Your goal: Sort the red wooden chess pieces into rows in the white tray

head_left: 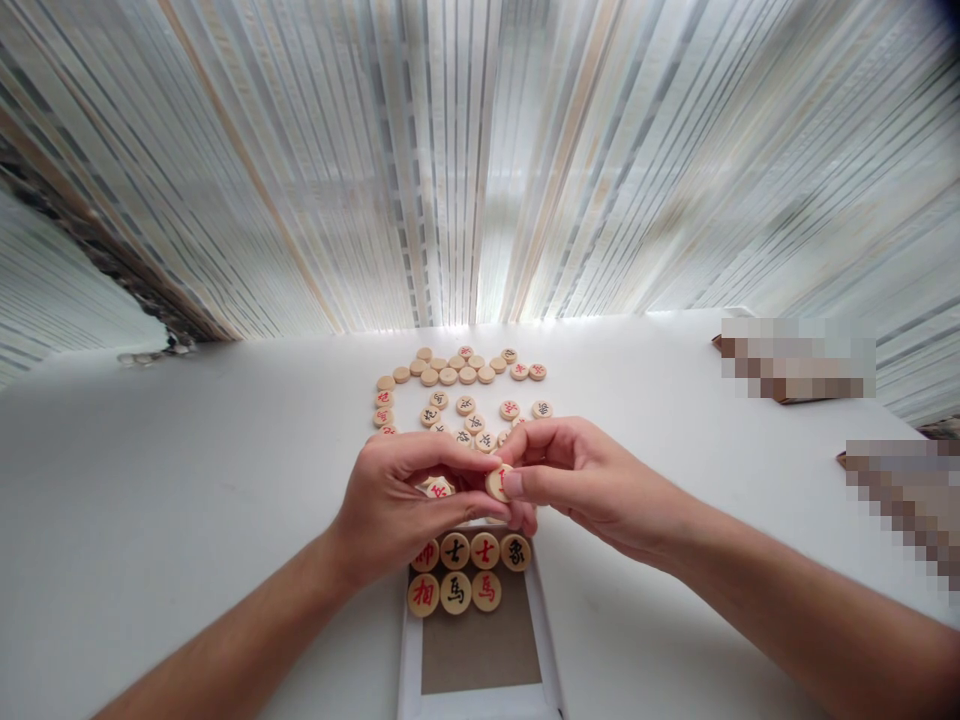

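Observation:
My right hand point(585, 485) pinches a round wooden piece with a red character point(498, 484) between thumb and fingers. Around the left side of that piece curl the fingers of my left hand point(405, 495), its thumb and fingertips at the piece's edge. Another piece with a red character point(439, 490) shows within the left hand's curve. Below both hands lies an open white box point(551, 665) with a brown bottom. Several pieces stand in rows inside it, among them a black-marked piece point(455, 593) and a red-marked piece point(487, 591).
Beyond my hands, many round wooden pieces point(474, 423) lie on the white table point(225, 480), some face up, some blank. Blurred-out brown objects point(795, 370) lie at the right. A striped curtain point(450, 150) hangs behind the table.

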A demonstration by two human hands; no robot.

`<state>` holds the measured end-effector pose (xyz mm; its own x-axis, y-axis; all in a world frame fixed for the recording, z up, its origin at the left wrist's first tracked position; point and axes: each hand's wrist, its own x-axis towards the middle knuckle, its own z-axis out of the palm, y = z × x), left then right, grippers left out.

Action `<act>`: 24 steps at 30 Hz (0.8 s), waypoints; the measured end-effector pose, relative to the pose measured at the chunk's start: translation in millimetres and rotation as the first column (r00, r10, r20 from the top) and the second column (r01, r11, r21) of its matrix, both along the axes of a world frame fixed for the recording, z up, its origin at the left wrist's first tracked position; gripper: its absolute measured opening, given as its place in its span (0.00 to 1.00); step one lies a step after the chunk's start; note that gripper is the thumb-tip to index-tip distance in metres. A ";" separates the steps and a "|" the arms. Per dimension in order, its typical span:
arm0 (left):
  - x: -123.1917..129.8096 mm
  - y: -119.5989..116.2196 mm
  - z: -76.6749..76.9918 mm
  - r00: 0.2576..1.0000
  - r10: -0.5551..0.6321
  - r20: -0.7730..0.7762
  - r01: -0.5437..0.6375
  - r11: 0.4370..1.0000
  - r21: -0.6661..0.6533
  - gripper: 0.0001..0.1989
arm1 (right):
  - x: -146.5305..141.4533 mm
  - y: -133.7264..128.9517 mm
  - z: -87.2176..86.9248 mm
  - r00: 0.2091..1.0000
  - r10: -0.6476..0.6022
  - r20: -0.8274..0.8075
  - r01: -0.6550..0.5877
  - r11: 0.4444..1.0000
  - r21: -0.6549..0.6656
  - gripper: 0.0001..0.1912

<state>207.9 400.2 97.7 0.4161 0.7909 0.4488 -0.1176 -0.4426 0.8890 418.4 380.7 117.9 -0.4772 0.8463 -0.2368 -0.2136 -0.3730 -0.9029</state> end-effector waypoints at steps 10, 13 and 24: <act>1.3 2.3 -1.2 0.996 0.091 -0.019 -0.091 0.996 -0.001 0.16 | -0.9 1.6 -3.6 0.999 -0.027 -0.036 0.027 1.000 0.004 0.17; 0.5 2.5 -1.7 0.996 0.089 -0.021 -0.089 0.996 0.002 0.16 | -0.6 0.6 -7.1 0.999 -0.019 -0.043 0.019 1.000 0.017 0.20; 0.1 2.7 -1.4 0.992 0.115 -0.049 -0.114 0.993 0.031 0.14 | 0.6 2.5 -11.0 0.999 -0.001 -0.049 0.004 0.998 0.057 0.23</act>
